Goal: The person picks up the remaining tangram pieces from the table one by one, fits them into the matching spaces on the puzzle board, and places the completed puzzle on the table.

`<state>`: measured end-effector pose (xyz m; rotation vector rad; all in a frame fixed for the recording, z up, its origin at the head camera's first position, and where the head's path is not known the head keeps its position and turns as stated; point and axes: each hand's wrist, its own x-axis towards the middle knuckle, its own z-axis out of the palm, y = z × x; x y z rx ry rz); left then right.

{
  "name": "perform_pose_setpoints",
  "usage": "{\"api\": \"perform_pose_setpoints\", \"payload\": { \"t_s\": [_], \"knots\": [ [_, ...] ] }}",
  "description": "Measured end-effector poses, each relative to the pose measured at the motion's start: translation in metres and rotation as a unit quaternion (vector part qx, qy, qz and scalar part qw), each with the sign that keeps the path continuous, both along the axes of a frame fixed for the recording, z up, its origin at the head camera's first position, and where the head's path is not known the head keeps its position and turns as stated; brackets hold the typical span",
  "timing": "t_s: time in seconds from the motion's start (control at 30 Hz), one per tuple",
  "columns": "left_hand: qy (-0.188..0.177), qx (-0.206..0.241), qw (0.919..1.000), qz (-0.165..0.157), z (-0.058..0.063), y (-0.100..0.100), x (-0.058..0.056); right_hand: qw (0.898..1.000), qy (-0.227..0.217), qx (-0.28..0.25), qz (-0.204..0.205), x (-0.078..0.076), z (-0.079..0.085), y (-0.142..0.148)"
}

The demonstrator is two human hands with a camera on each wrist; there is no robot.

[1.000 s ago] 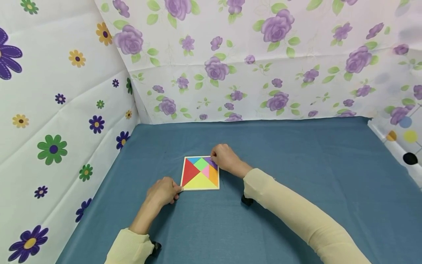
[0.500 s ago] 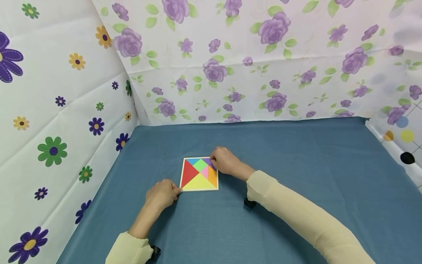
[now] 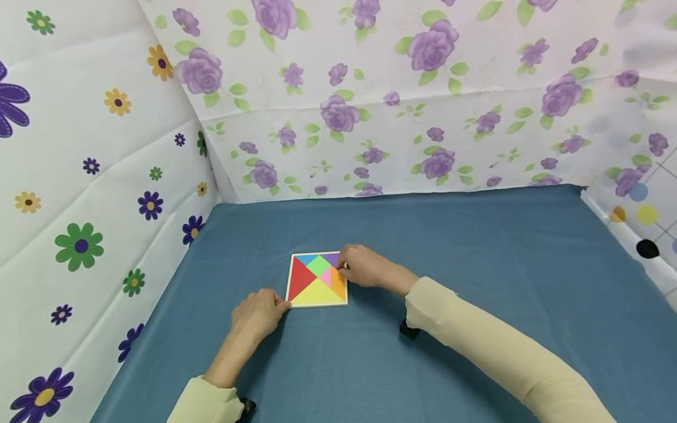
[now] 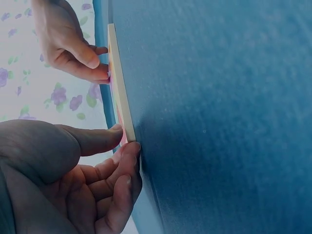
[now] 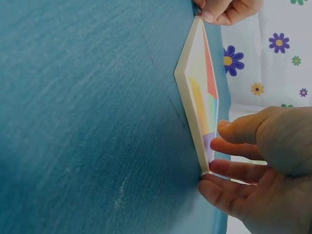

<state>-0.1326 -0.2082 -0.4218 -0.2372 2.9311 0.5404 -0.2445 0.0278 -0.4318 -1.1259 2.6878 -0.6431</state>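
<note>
A square tangram puzzle (image 3: pixel 317 292) in a pale wooden tray lies flat on the blue cloth, filled with red, yellow, green, blue, pink, orange and purple pieces. My left hand (image 3: pixel 257 317) pinches its near left corner, thumb on top and fingertips at the edge in the left wrist view. At the far right corner is my right hand (image 3: pixel 365 265), its fingertips touching the purple piece (image 5: pixel 208 142). Its thumb (image 5: pixel 239 129) stands apart from the middle and ring fingers in the right wrist view. In the head view this hand partly covers the purple and orange pieces.
Blue cloth (image 3: pixel 476 252) covers the table around the puzzle. A rose-patterned sheet (image 3: pixel 381 117) hangs along the back, and a daisy-patterned sheet (image 3: pixel 106 194) stands on the left. A black wrist device (image 3: pixel 409 330) shows beneath the right sleeve.
My right hand has shifted a little nearer along the tray's right side, from the far corner toward the orange piece. The left hand keeps its grip on the near left corner.
</note>
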Motion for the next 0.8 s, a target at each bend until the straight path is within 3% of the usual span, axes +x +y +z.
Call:
{"api": "perform_pose_setpoints", "payload": {
  "t_s": [0.23, 0.43, 0.63, 0.8],
  "knots": [
    [0.003, -0.004, 1.0, 0.002, 0.002, -0.004, 0.0, 0.999, -0.016, 0.03, 0.022, 0.002, 0.007, -0.001],
    [0.018, -0.016, 0.9997, 0.001, 0.002, -0.003, -0.001, 0.998, -0.052, 0.031, 0.017, 0.005, 0.008, 0.002],
    [0.054, -0.016, 0.9984, 0.004, 0.0, -0.001, 0.0, 0.997, -0.069, 0.028, 0.01, 0.008, 0.005, 0.006],
    [0.109, -0.005, 0.994, 0.002, -0.003, 0.002, 0.001, 0.997, -0.068, 0.04, -0.006, 0.01, 0.004, 0.01]
  ]
}}
